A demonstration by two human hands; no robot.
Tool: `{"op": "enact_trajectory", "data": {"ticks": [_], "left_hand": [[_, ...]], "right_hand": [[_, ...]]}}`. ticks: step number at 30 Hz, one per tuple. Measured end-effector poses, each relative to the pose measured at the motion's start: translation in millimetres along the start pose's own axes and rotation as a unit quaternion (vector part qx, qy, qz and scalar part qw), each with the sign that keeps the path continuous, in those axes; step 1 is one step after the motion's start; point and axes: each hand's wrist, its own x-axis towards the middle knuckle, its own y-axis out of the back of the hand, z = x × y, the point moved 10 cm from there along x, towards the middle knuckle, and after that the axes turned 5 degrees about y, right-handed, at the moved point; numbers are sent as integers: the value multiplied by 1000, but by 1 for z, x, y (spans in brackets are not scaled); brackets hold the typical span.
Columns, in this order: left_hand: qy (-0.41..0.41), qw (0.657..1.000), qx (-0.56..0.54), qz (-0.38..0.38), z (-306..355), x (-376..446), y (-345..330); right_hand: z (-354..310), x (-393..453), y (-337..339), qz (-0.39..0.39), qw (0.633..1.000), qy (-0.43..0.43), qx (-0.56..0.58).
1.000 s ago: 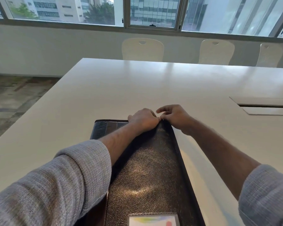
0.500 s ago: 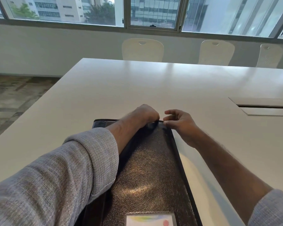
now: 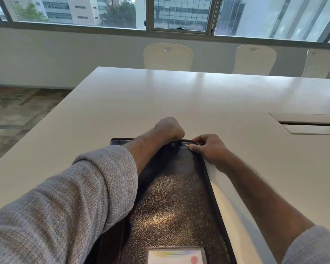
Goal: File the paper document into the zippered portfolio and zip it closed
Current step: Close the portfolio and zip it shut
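Note:
A black leather zippered portfolio point(image 3: 175, 197) lies lengthwise on the white table point(image 3: 179, 100), its cover folded down, with a clear card window at its near end. My left hand point(image 3: 168, 129) is fisted over the far edge of the portfolio, gripping that edge. My right hand point(image 3: 208, 147) pinches the far right corner of the cover, thumb on top. The zipper pull is hidden under the fingers. No paper document is visible; the inside of the portfolio cannot be seen.
Three white chairs point(image 3: 168, 56) stand along the table's far side under the windows. A recessed cable hatch point(image 3: 311, 123) sits in the tabletop at the right. Carpeted floor point(image 3: 17, 115) lies beyond the table's left edge.
My left hand has slid further over the portfolio's far edge and closed into a fist. My right hand drew apart from it, then settled pinching the far right corner.

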Motion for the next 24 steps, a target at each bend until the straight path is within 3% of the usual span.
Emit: {"op": "enact_trajectory", "data": {"ticks": [24], "left_hand": [[64, 998, -4, 23, -119, 10, 70]], "right_hand": [[6, 3, -1, -6, 1000, -7, 10]]}}
